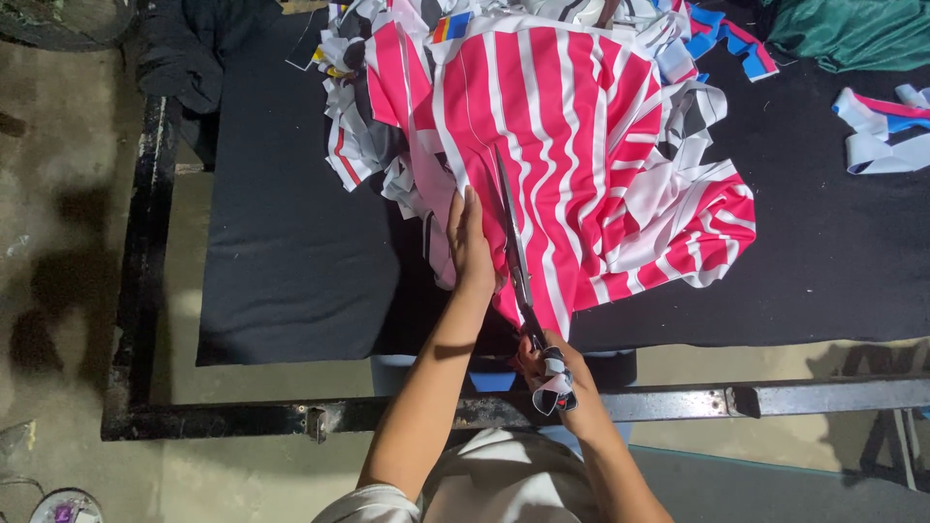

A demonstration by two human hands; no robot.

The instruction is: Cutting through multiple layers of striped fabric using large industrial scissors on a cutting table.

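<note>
Right hand (562,383) is clamped around the cloth-wrapped scissor handles at the table's near edge; scissors (513,247) point away, blades running up the red-and-white striped fabric (581,145). Left hand (470,242) lies flat, fingers together, pressing the fabric just left of the blades. Fabric is spread over the black-covered table (281,242), centre to far side. Heap of striped offcuts (354,126) far left of it, touching. Loose strips (877,131) far right, well apart. Green cloth (852,34) at the far right corner.
</note>
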